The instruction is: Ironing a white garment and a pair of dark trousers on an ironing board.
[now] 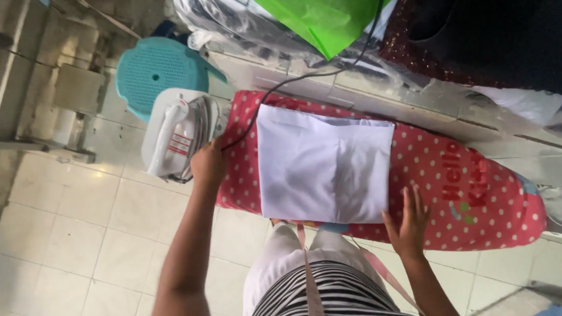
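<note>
1. While the white cloth lay spread flat across the middle of the red dotted ironing board, the person stood at its near side, looking down over a striped top.
2. The left hand was at the left end of the board, beside the white iron; its fingers seemed curled toward the iron's near edge, but whether they actually gripped it I could not tell.
3. The iron rested off the cloth, at the board's left end, with its black cord trailing over the board toward the far side.
4. The right hand lay open, fingers spread, pressing on the board at the near right corner of the cloth and holding nothing.
5. Judged from this, the cloth was already laid out and fairly smooth, with a faint crease showing near its middle; the iron was not yet on it, so the pressing itself looked still to be done.
6. A teal plastic stool stood on the tiled floor just beyond the iron, and a green bag with plastic-wrapped goods lay on the far side.
</note>
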